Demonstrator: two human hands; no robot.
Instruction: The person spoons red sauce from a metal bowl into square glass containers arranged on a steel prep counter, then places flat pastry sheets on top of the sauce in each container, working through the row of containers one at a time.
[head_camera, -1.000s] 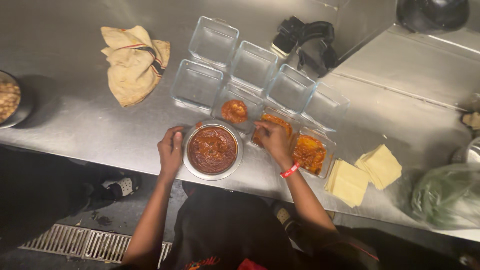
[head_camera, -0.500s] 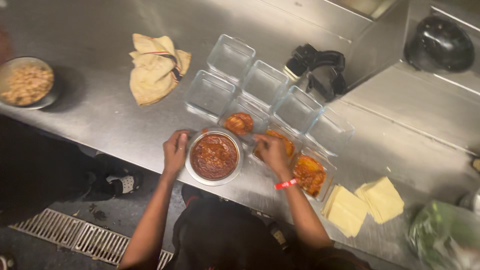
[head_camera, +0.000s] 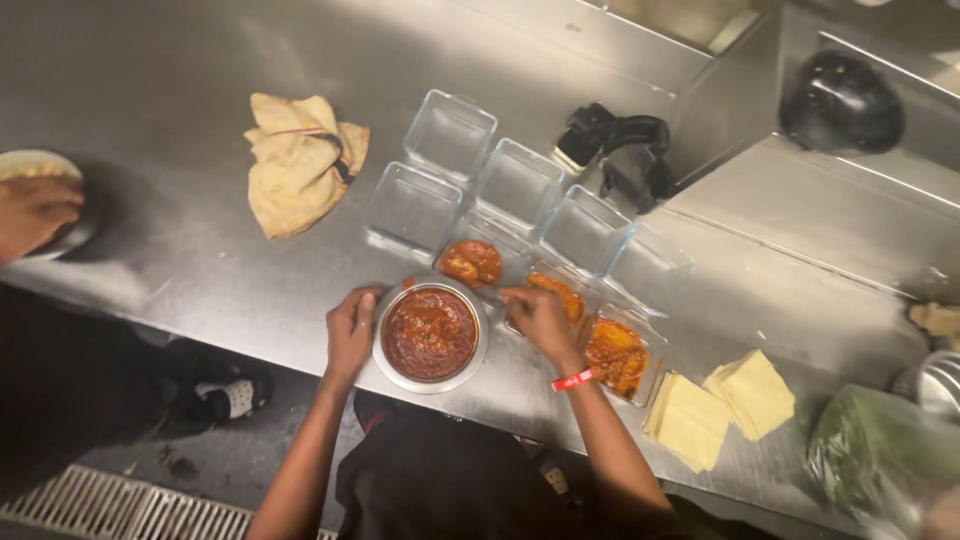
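My left hand (head_camera: 350, 328) grips the left rim of a round metal bowl (head_camera: 388, 368) full of thick red sauce, at the counter's front edge. My right hand (head_camera: 540, 314) hovers just right of the bowl, above a glass container with orange-red food (head_camera: 566, 296). Its fingers are curled around what looks like a thin spoon pointing at the bowl. A red band circles that wrist. Two more filled glass containers (head_camera: 470, 262) (head_camera: 616, 356) flank it. Several empty square glass containers (head_camera: 412, 206) stand in rows behind.
A crumpled beige cloth (head_camera: 300, 168) lies at the back left. Another person's hand (head_camera: 36, 210) rests on a bowl at the far left. A black device (head_camera: 622, 150), a dark dome-shaped object (head_camera: 840, 100), yellow sheets (head_camera: 690, 422) and a green bag (head_camera: 880, 460) lie to the right.
The view has shifted, so everything sits further right. Another person's hand has come onto the bowl at the far left. My hands stay at the bowl and the filled containers.
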